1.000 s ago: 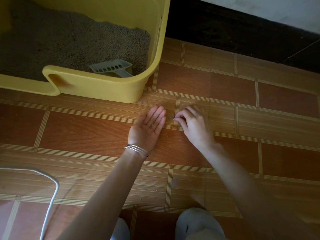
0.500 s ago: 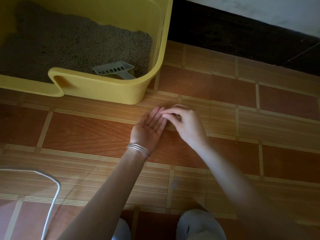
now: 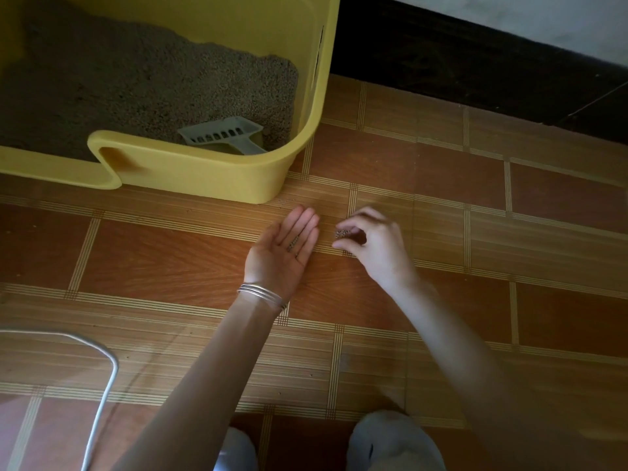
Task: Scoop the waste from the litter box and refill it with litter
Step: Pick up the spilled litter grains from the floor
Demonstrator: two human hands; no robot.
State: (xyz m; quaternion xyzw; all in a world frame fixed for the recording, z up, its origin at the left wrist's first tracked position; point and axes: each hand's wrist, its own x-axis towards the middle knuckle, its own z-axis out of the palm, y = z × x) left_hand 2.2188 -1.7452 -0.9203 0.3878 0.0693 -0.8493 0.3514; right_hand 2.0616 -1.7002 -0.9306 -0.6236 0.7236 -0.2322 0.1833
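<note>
Brown wood-grain tiled floor [image 3: 176, 263] with pale striped bands, dark skirting [image 3: 458, 62], white wall [image 3: 560, 18]

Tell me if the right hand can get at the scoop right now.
Probably yes: the scoop lies in the open-topped litter box, nothing above it, though the right hand pinches grains.

Your litter box [image 3: 204, 178] is smooth yellow plastic with a faint sheen; its litter [image 3: 136, 86] looks grainy and matt. The scoop [image 3: 224, 132] is matt grey plastic. The floor [image 3: 441, 164] shows slightly glossy wood-grain tiles, and your bangles [image 3: 261, 294] are shiny metal.
</note>
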